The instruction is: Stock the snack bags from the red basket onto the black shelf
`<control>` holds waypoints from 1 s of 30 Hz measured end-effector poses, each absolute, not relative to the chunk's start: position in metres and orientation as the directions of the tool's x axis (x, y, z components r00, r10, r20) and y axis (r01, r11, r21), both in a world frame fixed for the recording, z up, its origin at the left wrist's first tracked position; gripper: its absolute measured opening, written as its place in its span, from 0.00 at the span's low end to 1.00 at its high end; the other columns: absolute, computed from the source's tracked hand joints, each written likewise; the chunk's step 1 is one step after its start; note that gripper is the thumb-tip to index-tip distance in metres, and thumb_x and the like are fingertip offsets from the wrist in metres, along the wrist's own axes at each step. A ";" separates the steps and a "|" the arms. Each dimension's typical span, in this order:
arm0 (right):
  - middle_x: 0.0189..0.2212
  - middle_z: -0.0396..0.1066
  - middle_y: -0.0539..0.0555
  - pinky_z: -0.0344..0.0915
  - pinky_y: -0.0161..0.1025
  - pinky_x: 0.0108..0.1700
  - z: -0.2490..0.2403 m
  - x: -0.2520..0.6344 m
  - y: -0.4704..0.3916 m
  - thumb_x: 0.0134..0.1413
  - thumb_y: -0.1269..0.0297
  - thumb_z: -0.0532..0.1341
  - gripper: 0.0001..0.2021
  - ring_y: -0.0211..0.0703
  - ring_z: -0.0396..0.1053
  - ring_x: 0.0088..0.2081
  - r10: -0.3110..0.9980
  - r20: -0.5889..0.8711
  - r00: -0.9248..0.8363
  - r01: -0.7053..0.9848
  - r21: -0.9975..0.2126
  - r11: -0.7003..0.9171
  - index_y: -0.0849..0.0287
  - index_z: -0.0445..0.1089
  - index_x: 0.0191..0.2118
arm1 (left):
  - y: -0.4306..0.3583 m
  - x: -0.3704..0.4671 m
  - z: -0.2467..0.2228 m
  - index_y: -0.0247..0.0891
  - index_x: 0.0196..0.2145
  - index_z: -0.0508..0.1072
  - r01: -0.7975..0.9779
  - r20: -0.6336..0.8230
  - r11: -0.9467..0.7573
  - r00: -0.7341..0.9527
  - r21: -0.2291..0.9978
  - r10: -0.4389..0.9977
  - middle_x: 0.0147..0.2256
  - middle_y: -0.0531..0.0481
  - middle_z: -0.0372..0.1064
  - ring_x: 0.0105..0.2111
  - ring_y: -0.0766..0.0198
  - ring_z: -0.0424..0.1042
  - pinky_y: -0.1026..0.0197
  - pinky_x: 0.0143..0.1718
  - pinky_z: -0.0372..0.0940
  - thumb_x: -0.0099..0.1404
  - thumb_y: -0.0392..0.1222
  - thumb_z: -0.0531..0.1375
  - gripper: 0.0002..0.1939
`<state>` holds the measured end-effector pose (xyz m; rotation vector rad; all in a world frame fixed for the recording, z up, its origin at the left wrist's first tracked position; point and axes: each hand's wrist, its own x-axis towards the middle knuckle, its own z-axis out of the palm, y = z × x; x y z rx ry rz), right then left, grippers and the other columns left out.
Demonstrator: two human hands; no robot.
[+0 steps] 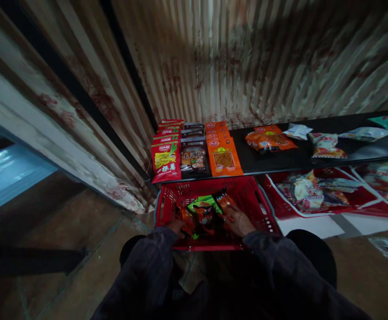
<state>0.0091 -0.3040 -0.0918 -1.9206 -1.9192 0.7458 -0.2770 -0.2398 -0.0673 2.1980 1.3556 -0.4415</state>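
Observation:
A red plastic basket (210, 244) stands below the shelf edge with a few snack bags in it. My right hand (240, 222) is in the basket's right half, its fingers closed on an orange and black bag (225, 201). At the basket's left side, my left hand (175, 226) touches an orange bag (186, 218); its fingers are mostly hidden in shadow. Between the hands lie a green bag (201, 202) and a dark bag with red print (204, 215).
On the black shelf (264, 162) stand rows of red bags (166, 160), black bags (193, 158) and orange bags (224, 155). Loose bags lie farther right. More filled red baskets (287, 213) are below at right. A pleated curtain (194, 58) hangs behind.

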 end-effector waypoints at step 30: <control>0.37 0.79 0.58 0.66 0.39 0.45 -0.114 -0.028 -0.337 0.56 0.71 0.55 0.14 0.47 0.75 0.41 0.969 -0.183 -0.167 0.864 -0.500 0.054 0.58 0.79 0.35 | -0.283 -0.254 -0.111 0.41 0.46 0.77 0.860 -0.132 -0.310 0.390 0.404 0.911 0.52 0.46 0.73 0.58 0.54 0.67 0.49 0.63 0.59 0.54 0.26 0.57 0.23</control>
